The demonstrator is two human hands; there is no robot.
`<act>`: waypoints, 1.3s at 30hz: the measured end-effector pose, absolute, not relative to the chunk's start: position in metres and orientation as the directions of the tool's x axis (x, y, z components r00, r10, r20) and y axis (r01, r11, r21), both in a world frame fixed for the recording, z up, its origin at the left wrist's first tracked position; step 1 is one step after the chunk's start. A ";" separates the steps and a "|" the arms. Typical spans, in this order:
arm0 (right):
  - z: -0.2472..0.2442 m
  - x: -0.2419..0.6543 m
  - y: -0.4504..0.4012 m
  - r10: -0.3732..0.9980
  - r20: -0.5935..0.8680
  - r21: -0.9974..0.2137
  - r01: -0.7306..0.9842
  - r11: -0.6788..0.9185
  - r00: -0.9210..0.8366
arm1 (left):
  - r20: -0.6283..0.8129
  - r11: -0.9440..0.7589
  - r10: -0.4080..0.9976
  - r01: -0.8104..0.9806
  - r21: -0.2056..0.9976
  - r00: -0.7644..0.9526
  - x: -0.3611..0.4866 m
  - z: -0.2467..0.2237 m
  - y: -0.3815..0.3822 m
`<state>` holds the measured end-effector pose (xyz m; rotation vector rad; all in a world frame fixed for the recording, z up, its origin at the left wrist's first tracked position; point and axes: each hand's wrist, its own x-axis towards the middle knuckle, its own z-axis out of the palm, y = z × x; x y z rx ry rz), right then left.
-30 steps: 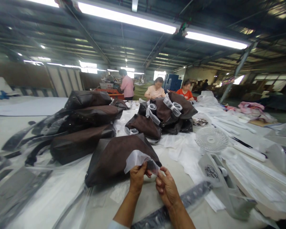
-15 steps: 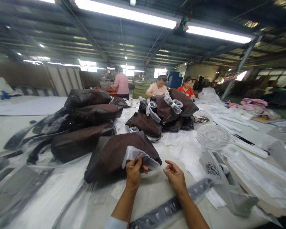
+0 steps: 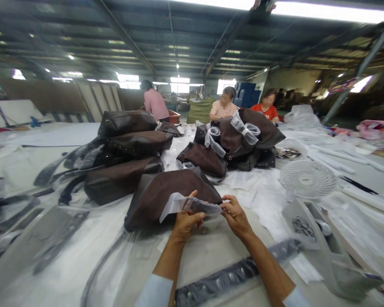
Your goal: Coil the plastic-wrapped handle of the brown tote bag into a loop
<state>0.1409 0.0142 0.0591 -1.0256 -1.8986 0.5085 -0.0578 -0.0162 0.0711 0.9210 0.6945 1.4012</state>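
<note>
A dark brown handbag (image 3: 173, 187) with black ends lies on its side right before me. Across its near face runs a strip of translucent plastic film (image 3: 171, 205), loose at its left end. My left hand (image 3: 186, 221) is closed around the middle of this film, its fingers partly hidden behind it. At the bag's right corner, my right hand (image 3: 236, 216) pinches the film's other end between thumb and fingers. Beneath my right forearm lies a dark studded strap (image 3: 220, 279) in clear plastic.
Brown bags (image 3: 124, 179) are stacked at left, and more bags (image 3: 230, 140), some with film-wrapped handles, are piled ahead. To the right stand a white fan (image 3: 309, 179) and a grey plastic holder (image 3: 320, 243). Three people work beyond the table.
My right hand has moved in to the bag's corner and taken the film's end. My left hand has turned, its thumb now lower. The view has shifted, moving the scene rightward.
</note>
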 end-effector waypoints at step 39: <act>0.038 0.142 0.021 0.992 0.129 -0.976 -0.176 0.125 -0.007 | 0.136 -0.185 0.966 0.221 0.958 0.220 -0.025 0.034 -0.008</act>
